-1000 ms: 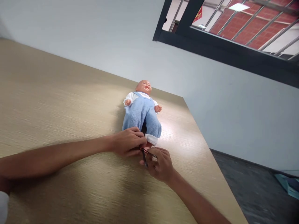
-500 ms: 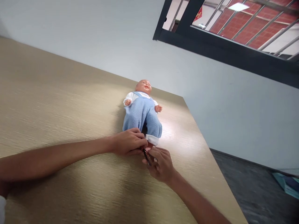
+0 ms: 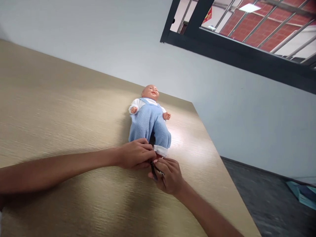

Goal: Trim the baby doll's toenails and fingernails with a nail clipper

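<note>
A baby doll [image 3: 149, 120] in a blue fleece romper and white shirt lies on its back on the wooden table [image 3: 61, 108], head toward the wall. My left hand [image 3: 135, 153] is closed round the doll's foot at the near end of its leg. Close beside it, my right hand [image 3: 168, 174] is closed on a small dark metal tool [image 3: 154, 169], perhaps nail clippers, whose tip is at the doll's foot. The foot itself is mostly hidden by my fingers.
The table's right edge runs diagonally down to the lower right, with dark floor [image 3: 266, 197] beyond it. A grey wall stands behind the table. A dark-framed barred window [image 3: 237, 36] is at the upper right. Something teal [image 3: 303, 194] lies on the floor at far right.
My hands stay at the doll's foot. The right hand has shifted slightly closer to the left hand and the tool has turned a little. The view has drifted slightly.
</note>
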A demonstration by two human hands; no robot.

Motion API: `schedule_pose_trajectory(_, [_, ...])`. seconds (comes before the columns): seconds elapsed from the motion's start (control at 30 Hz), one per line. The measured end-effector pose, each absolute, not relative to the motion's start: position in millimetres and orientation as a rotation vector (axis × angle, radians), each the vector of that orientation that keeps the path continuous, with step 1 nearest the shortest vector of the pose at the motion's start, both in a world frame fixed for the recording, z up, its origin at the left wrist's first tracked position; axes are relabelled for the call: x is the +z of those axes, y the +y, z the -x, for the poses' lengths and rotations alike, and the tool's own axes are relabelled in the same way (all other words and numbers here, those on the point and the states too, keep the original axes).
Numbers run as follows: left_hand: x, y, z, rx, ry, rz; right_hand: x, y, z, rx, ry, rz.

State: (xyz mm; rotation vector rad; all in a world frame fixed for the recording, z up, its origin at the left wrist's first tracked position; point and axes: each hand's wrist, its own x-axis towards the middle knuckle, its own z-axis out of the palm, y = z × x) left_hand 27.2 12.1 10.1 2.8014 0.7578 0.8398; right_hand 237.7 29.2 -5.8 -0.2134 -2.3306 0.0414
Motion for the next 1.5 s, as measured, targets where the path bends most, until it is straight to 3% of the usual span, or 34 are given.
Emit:
schedule_pose_trajectory(0.97, [8.1, 9.6, -31.4, 0.81, 0.764, -2.857, -0.2, 24.9, -232.7, -0.05, -2.384, 0.229])
schedule_pose_trajectory(1.5, [5.9, 4.8, -33.2, 0.881, 0.919, -2.877, 1.7, 27.1, -236.0, 0.503, -1.968, 0.438])
